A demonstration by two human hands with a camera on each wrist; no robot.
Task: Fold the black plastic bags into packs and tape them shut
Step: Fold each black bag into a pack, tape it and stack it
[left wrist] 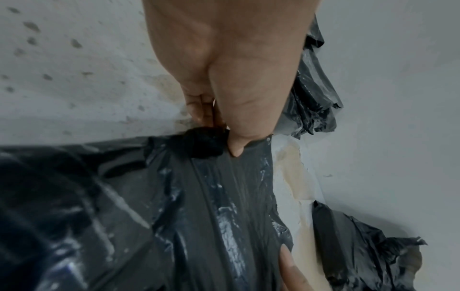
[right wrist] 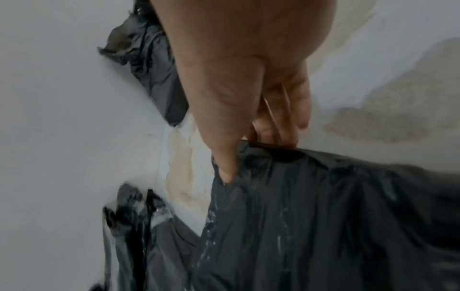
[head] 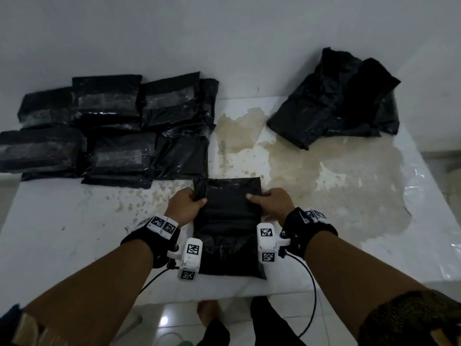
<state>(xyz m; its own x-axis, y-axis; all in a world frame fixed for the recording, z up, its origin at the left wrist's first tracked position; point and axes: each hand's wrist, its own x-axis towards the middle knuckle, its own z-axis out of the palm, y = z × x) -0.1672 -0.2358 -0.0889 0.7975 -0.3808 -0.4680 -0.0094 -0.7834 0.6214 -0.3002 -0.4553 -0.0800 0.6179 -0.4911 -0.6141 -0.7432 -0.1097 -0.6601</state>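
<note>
The stained white counter [head: 324, 196] carries taped packs [head: 109, 126] far left and loose bags [head: 334, 101] far right — bare surface between. At its near edge lies a black bag [head: 228, 221]; left hand [head: 185, 206] and right hand [head: 270, 202] pinch its far corners.

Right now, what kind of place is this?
Likely a makeshift home packing spot: a stained white table against a bare wall, taped black packs piled left, unfolded bags right, tiled floor below.
</note>
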